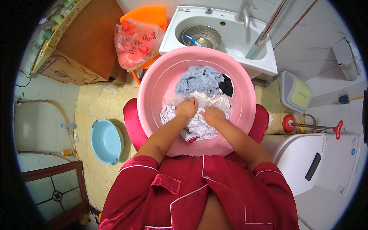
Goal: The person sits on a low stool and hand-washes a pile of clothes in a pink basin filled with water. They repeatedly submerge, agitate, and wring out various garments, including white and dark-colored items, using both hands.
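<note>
A large pink plastic basin (152,115) stands before me between my knees, with clothes in sudsy water. My left hand (187,107) presses on a wet white garment (199,125), its fingers bent into the cloth and suds. Close to its right, my right hand (214,115) grips the same cloth. Red trim shows at the garment's lower edge. Beyond both hands lie a cream-white cloth (214,100), a bunched grey-blue garment (199,80) and a black cloth with a white edge (227,86). My fingertips are partly hidden by cloth and foam.
A white sink (230,34) holding a metal strainer basket (211,31) adjoins the basin's far rim. An orange chair (149,14) bears a plastic bag (138,43). A blue basin (106,141) stands on the left floor. Right are a lidded bin (296,92), a plunger (289,123) and a toilet (299,155).
</note>
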A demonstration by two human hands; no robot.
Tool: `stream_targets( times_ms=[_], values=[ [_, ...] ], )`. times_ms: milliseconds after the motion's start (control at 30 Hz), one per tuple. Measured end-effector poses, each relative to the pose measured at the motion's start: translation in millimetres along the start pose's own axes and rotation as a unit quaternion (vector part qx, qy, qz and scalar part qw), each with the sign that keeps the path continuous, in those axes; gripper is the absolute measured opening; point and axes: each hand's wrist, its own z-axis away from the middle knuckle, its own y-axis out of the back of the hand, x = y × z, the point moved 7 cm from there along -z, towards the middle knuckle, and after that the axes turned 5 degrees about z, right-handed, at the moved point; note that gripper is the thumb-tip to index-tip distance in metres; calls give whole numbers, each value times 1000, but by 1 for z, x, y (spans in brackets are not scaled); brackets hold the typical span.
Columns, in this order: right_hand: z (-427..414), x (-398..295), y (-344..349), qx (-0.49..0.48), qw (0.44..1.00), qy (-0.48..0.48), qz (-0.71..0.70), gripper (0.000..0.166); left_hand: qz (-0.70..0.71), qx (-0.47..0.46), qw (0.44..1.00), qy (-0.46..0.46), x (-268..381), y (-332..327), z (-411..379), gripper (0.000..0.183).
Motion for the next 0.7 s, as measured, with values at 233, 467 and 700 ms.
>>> stream_targets(
  times_ms=[233,467,700],
  values=[
    [-17,9,-2,1,1000,15,-22,43,61,-6,997,37,-16,-5,-24,41],
    [37,-9,7,-16,995,91,-30,42,101,-54,991,-66,2,18,28,45],
    [83,-7,35,-141,945,255,-147,42,26,-97,972,-213,26,54,102,36]
  ],
)
